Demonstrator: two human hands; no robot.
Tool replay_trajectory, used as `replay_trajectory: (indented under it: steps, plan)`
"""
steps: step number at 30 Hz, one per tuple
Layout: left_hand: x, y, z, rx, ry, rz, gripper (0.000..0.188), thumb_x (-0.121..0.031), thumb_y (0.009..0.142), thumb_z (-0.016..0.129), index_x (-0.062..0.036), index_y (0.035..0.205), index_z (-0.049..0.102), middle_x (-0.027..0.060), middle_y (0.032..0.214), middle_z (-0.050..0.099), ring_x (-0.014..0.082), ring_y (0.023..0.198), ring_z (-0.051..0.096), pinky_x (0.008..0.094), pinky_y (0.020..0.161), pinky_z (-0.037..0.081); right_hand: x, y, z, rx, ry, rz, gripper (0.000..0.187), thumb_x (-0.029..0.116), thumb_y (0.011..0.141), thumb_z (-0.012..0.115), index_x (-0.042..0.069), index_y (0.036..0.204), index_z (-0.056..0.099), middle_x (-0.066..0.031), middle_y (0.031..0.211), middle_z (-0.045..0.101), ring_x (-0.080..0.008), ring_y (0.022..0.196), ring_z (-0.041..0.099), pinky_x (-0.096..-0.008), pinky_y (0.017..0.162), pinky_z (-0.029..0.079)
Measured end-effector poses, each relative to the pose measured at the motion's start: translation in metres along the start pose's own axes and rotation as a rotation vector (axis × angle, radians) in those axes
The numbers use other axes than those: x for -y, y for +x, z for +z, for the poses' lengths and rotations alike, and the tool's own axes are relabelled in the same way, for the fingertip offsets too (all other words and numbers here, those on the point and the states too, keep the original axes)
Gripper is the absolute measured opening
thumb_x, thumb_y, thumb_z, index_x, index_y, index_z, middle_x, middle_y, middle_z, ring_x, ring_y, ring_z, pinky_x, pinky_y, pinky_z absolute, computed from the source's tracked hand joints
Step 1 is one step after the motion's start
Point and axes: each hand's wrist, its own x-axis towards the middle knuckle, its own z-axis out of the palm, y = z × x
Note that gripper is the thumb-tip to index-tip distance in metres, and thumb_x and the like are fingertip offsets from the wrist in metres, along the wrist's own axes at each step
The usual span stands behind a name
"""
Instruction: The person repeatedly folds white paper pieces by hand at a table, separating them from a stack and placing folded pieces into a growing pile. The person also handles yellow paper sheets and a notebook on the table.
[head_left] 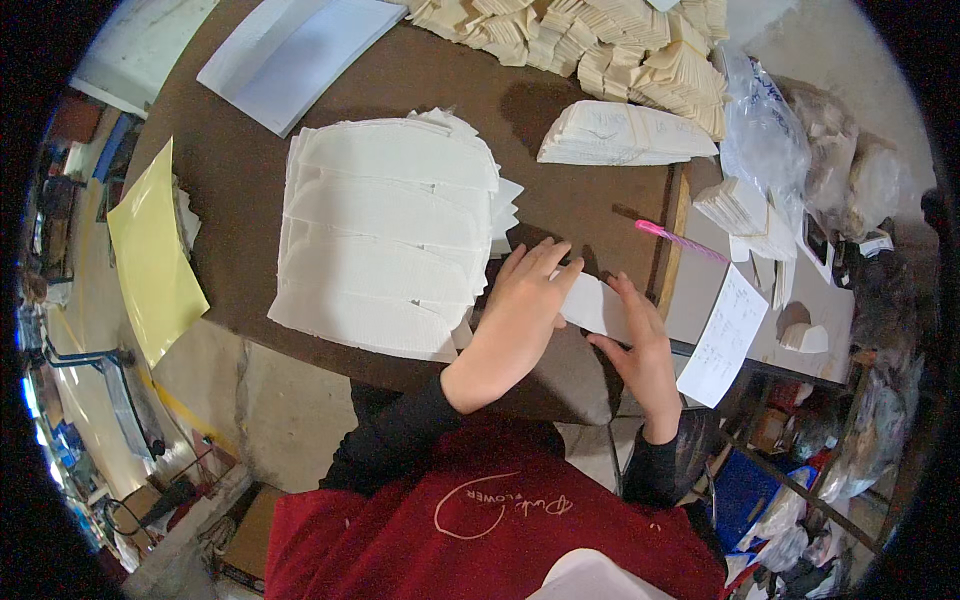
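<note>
White piece [594,305] was held just right of centre, over the brown table [590,215]. Its lower-right end was grasped between right hand [648,350] thumb and fingers; its upper-left end was covered by the bent fingers of the left hand [528,295], grip not tellable. Long axis was slanted upper left to lower right; no front end could be told. Centre-left, large pile [385,235] was judged left to do; upper-right white bundle [628,135] was judged done.
</note>
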Motion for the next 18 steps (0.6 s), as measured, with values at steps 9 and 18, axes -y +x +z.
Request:
replay_trajectory:
  steps: [9,18]
  plan:
    - [-0.011,-0.019,0.017,-0.068,0.403,0.014,0.046,-0.017,0.083,0.049,0.0002,0.125,0.054,0.0129,0.125,0.054,0.0283,0.124,0.047,0.0439,0.108,0.034,0.001,-0.007,0.019,-0.057,-0.081,-0.01,0.069,0.012,0.068,0.076,0.005,0.132,0.051,-0.0179,0.127,0.057,-0.0338,0.121,0.052,-0.0477,0.104,0.038]
    - [-0.023,-0.059,-0.033,-0.009,0.083,0.289,0.067,-0.009,0.087,0.053,-0.0171,0.149,0.03,0.0154,0.158,0.017,0.0335,0.144,0.023,0.054,0.114,0.022,0.051,0.013,-0.015,-0.171,-0.284,-0.077,0.057,0.02,0.079,0.07,0.009,0.132,0.053,-0.0168,0.147,0.038,-0.0377,0.138,0.031,-0.0548,0.114,0.016]
